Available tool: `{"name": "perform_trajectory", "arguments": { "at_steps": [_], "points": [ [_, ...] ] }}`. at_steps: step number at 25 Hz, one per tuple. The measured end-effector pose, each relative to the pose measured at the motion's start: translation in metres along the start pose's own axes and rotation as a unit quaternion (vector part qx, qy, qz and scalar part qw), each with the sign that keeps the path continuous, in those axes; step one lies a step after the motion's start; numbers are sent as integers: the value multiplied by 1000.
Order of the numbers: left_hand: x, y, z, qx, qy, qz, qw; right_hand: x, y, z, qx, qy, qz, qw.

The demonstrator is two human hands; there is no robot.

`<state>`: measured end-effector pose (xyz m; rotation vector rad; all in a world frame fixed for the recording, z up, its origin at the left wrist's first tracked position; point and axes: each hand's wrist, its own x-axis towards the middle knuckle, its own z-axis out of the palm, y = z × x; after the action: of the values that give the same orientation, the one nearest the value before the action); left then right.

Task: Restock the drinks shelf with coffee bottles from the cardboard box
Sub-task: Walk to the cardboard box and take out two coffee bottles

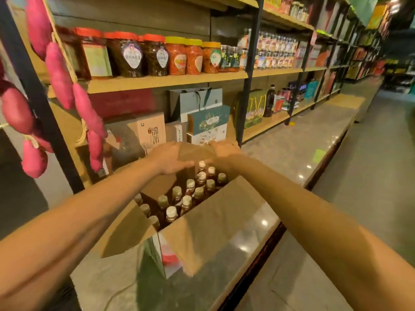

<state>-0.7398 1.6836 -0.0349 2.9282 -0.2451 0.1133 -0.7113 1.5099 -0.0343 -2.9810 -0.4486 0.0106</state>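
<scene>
Both reaching over the open cardboard box [208,221]: left hand [168,160] and right hand [222,153] laid flat on the far flap [195,151], fingers spread, pressing rather than gripping, probably to fold it back and clear the way to the bottles. Nothing lifted yet. Just below the hands, coffee bottles [190,194] packed upright in tight rows, dark brown, pale caps. Beyond the fingertips, tea cartons [152,129] crowding the shelf [166,80].

Brown cardboard box [215,230] holds amber bottles [177,205] with pale caps; pink sausages [60,75] hang left.
</scene>
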Motion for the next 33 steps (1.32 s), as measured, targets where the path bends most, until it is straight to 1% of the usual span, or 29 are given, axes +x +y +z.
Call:
{"name": "perform_trajectory", "arguments": {
  "at_steps": [2, 4, 6, 8, 11, 12, 16, 19, 21, 24, 27, 29, 31, 33],
  "points": [
    [20, -17, 14, -2, -2, -33, 999, 38, -1, 16, 7, -30, -49, 998],
    [38, -31, 35, 3, 0, -79, 997, 79, 0, 37, 9, -34, -131, 991],
    [50, -40, 57, 15, -3, -152, 988, 113, -3, 66, 44, -50, -202, 977],
    [60, -49, 79, 2, -11, -225, 974, 146, -7, 93, 65, -89, -278, 954],
    [62, -63, 108, -49, -25, -307, 950, 178, -10, 127, 109, -134, -340, 924],
    [61, -66, 115, -65, -28, -324, 943, 182, -11, 134, 122, -149, -348, 918],
    [57, -69, 137, -116, -43, -356, 926, 195, -15, 170, 162, -253, -332, 894],
    [56, -70, 155, -178, -50, -375, 908, 197, -16, 192, 227, -326, -293, 870],
    [54, -70, 169, -202, -51, -395, 895, 198, -17, 203, 247, -344, -277, 863],
    [56, -72, 185, -221, -33, -440, 870, 203, -17, 215, 264, -342, -259, 863],
    [57, -76, 199, -309, 3, -498, 810, 211, -10, 224, 284, -378, -235, 849],
    [56, -76, 209, -350, 36, -537, 767, 217, -4, 228, 291, -425, -225, 827],
    [56, -75, 218, -379, 56, -564, 731, 227, -1, 233, 276, -448, -231, 819],
    [59, -80, 221, -416, 56, -577, 700, 236, 0, 239, 256, -461, -244, 814]
  ]
}}
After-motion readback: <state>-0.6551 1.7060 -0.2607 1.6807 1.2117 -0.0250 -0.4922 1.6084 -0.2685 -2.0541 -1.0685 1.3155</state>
